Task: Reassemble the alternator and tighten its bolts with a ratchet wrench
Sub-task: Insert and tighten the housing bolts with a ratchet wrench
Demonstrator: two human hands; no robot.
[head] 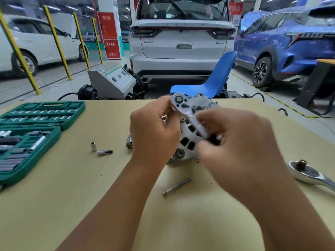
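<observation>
- Now your left hand [154, 129] curls round the left side of the alternator [188, 127], fingers wrapped over its upper edge; the housing stands on edge on the bench [72, 187], near the middle and toward the far side
- Your right hand [241, 147] is at the alternator's right face, blurred; its fingers bend in toward something small and dark by the housing, but you cannot tell from this view whether that grip pinches it or only touches it
- One long bolt [176, 186] lies loose on the bench just in front of the alternator, head toward you, touched by neither hand
- Your ratchet wrench [308, 173] lies at the right edge of the bench, head up with a socket on its drive, well apart from both hands
- Left of the alternator, a small socket [93, 146] stands upright and a bit adapter [104, 152] lies beside it; a ribbed metal part [129, 143] shows partly behind your left wrist
- A green socket case [32, 134] lies open at the bench's left edge, sockets in rows
- Beyond the bench stand a blue chair [213, 82], a white car [181, 38] and a blue car [286, 44]
</observation>
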